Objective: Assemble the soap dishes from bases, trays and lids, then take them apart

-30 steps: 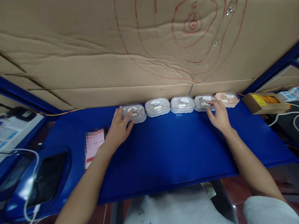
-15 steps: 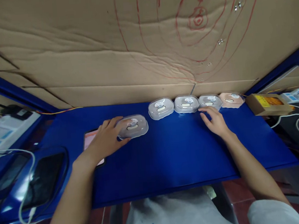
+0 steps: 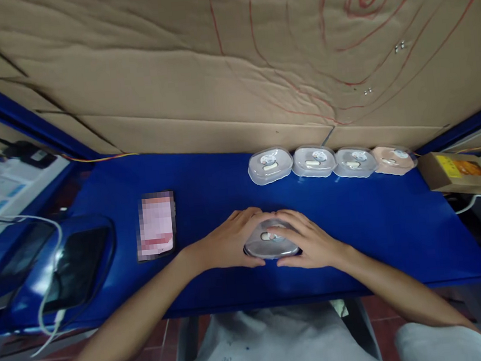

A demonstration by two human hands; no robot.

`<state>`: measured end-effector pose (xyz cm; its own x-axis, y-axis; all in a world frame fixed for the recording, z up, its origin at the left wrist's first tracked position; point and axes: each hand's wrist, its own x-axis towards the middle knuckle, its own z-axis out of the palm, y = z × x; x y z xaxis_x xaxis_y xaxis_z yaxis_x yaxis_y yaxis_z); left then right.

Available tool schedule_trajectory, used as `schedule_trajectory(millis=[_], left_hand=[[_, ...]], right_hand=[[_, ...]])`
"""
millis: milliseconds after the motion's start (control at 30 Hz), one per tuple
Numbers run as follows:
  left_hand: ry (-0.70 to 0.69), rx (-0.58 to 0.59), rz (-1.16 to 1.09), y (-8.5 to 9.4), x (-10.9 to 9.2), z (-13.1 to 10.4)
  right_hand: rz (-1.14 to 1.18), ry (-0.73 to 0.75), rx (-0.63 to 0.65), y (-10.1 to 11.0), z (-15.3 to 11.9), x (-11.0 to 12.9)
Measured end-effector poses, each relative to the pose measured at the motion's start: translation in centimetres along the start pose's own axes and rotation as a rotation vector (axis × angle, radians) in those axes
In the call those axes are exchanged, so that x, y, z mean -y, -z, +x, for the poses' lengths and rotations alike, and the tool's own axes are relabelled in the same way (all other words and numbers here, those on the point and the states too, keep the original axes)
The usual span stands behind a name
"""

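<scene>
A clear-lidded, greyish plastic case (image 3: 274,248) with a small pale piece inside lies near the front middle of the blue table. From its left side my left hand (image 3: 241,236) grips it, thumb at the near edge and fingers over the far edge. My right hand (image 3: 307,239) is wrapped round the right side, a finger lying across the lid. Both hands cover parts of the case. Similar cases stand in a row at the back: a greyish one (image 3: 269,166), a second (image 3: 313,162), a third (image 3: 354,162) and a peach-coloured one (image 3: 393,160).
A phone (image 3: 157,224) with a blurred screen lies to the left on the blue table (image 3: 207,183). Beyond the right end of the row is a small cardboard box (image 3: 454,172). A cardboard wall (image 3: 164,80) with red rings rises behind. Cables (image 3: 58,264) hang at the left.
The case under my left hand has moved right and toward me, away from beside the phone. My right hand has left the row at the back and closed on the same case.
</scene>
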<state>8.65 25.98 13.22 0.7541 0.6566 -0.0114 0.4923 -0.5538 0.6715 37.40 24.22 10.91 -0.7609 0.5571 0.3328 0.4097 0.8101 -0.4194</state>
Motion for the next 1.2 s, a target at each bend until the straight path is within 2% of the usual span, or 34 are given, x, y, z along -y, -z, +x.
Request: schedule_trajectory(millis=[200,400,467,600,700,767,867,967,1067,1200], left_hand=[[-0.011,0.105,-0.108,0.5,-0.1,-0.4],[0.075,0.137,-0.139,0.9,0.0,-0.7],[0.063,0.142,-0.131,1.0,-0.2,-0.6],[0.029,0.137,-0.09,1.1,-0.5,-0.5],[0.017,0.12,-0.065,0.8,-0.6,-0.4],[0.007,0.104,-0.049,0.5,-0.5,-0.3],[-0.036,0.074,-0.048,0.1,-0.2,-0.2],[-0.08,0.044,-0.064,-0.2,0.2,0.0],[-0.071,0.03,-0.067,-0.2,0.4,0.1],[-0.053,0.013,-0.053,-0.1,0.5,0.2]], right_hand=[[0.138,0.005,-0.109,1.4,-0.5,-0.9],[-0.036,-0.185,-0.258,2.7,-0.5,-3.3],[-0.089,-0.239,-0.256,2.3,-0.5,-4.2],[-0.131,-0.303,-0.161,1.2,-0.4,-5.2],[-0.163,-0.327,-0.165,1.6,-0.4,-4.6],[-0.114,-0.261,-0.161,2.2,-0.5,-3.5],[0.018,-0.091,0.0,2.7,-0.5,-1.2],[0.005,0.001,0.131,2.1,-0.5,1.0],[-0.061,0.008,0.135,1.3,-0.6,1.8],[-0.071,0.012,0.103,0.9,-0.9,1.4]])
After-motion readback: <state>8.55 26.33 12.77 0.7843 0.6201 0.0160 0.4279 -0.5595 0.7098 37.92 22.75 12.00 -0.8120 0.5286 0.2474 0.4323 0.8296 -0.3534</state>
